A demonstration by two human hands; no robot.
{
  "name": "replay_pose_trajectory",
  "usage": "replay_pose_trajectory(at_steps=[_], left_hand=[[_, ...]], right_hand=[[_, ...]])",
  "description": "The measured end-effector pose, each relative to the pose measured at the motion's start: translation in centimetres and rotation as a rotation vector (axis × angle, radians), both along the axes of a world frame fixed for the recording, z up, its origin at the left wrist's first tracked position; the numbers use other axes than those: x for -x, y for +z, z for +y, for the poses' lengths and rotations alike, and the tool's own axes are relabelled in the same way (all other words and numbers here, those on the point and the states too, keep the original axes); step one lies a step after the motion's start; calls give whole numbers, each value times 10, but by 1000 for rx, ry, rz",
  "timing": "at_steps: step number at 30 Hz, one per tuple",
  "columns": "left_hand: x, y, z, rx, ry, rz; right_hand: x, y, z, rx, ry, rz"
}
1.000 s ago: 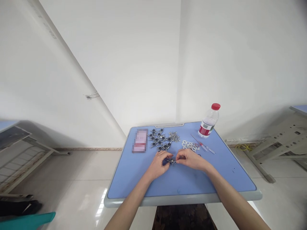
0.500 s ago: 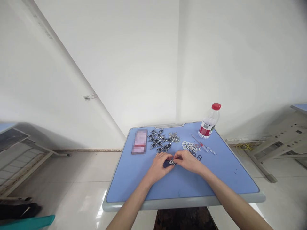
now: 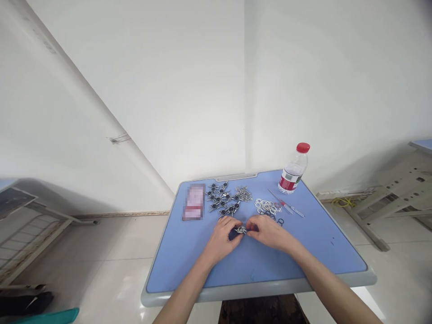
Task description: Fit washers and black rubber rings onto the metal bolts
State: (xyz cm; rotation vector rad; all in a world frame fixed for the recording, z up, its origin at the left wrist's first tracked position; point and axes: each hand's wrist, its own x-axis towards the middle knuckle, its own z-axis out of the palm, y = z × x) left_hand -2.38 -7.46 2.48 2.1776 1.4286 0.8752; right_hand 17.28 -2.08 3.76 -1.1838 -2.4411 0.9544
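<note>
Right now my left hand [image 3: 222, 239] curls over a small winged metal fitting [image 3: 240, 230], which sits at the centre of the blue tabletop [image 3: 256, 270], and seems to pinch it against a dark piece [image 3: 232, 234]. My right hand [image 3: 270, 233] comes in from 3 o'clock with its fingers bunched beside the fitting; whether they touch it, I cannot tell.

The metal looks bright and hard, and the parts are tiny, so a slip could send one skittering across the smooth top. If it went toward 1 o'clock, it could vanish among the flat, pale washers [image 3: 266, 207] and thin black O-rings [image 3: 280, 221]. A careless elbow or wrist could also scatter the tangled hubbed fittings [image 3: 219, 198] at 11 o'clock or the slim silver screws [image 3: 243, 194] at 12. Further out at 1 o'clock stands a ribbed plastic water bottle [image 3: 293, 170] with a red cap, easy to knock if I reach wide. A thin screwdriver [image 3: 286, 206] lies beside the washers.
</note>
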Motion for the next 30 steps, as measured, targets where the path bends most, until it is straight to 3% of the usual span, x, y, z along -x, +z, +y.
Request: replay_pose_trajectory(at_steps=[6, 12, 20, 30], left_hand=[[1, -2, 1, 22, -15, -2], [1, -5, 0, 78, -16, -37], [-1, -3, -18, 151, -123, -51], [-3, -2, -22, 188, -142, -31]], right_hand=[[8, -4, -4, -59, -8, -74], [9, -3, -4, -10, -21, -73], [-4, 9, -10, 70, 165, -85], [-13, 13, -7, 169, 225, -82]])
